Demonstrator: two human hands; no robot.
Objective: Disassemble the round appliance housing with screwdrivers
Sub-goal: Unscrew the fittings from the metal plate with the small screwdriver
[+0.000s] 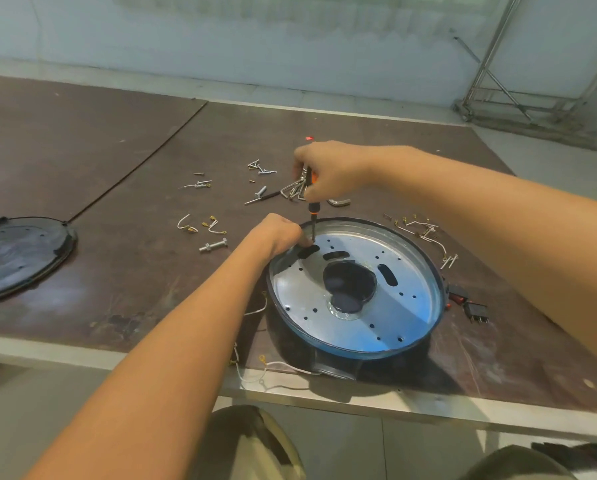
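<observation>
My right grip (335,171) is curled round the handle of the screwdriver (312,211). I hold it nearly upright, with its tip down on the far-left part of the round housing (404,306). My left grip (279,233) sits at that same rim with its fingers curled in against the tip. I cannot tell whether they pinch the shaft or only press beside it.

The housing lies open side up, close to the near edge of the table (134,271) and right of centre. It has a dark, bluish rim around a shiny flat metal plate. The plate is dotted with small holes and cut by three oblong slots, with a large dark opening in the middle. White wires (272,367) trail from its near-left side over the table edge.

Beyond the housing lie loose screws (260,168) and hex keys (295,190). A bolt (214,244) lies to its left, and black switches (475,308) sit just beside it on the right. A black round cover (16,258) lies well apart at the left edge.
</observation>
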